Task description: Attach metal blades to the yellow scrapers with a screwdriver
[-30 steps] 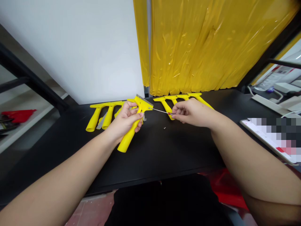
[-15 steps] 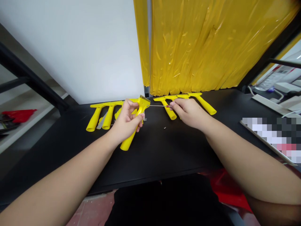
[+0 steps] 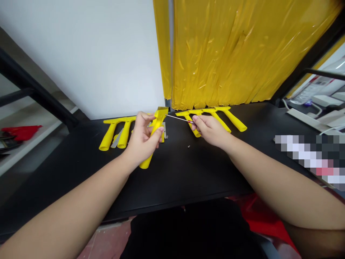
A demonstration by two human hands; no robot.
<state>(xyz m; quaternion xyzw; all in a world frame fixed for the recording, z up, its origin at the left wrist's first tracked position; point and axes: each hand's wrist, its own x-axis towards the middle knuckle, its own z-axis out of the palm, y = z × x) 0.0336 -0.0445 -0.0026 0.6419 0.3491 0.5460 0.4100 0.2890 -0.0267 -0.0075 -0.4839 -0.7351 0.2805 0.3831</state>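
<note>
My left hand [image 3: 145, 140] is closed around a yellow scraper [image 3: 146, 158], its wide head up and its round handle pointing down toward me. In my right hand [image 3: 208, 129] is a thin screwdriver [image 3: 179, 118], gripped near its red end. The screwdriver's tip meets the scraper's head at its right side. Behind my left hand, a metal blade plate [image 3: 164, 129] partly shows on the table. A small screw [image 3: 188, 146] lies by itself between my hands.
Several yellow scrapers [image 3: 108, 136] lie in a row at the left, with a grey blade [image 3: 117, 139] among them. More yellow scrapers [image 3: 235, 119] rest at the back right. Yellow plastic sheeting [image 3: 221, 54] and a white panel [image 3: 107, 54] stand behind the black table [image 3: 172, 183].
The scraper in my left hand has turned, showing more of its head's face. My right hand has lowered slightly, so the screwdriver slants upward to the head.
</note>
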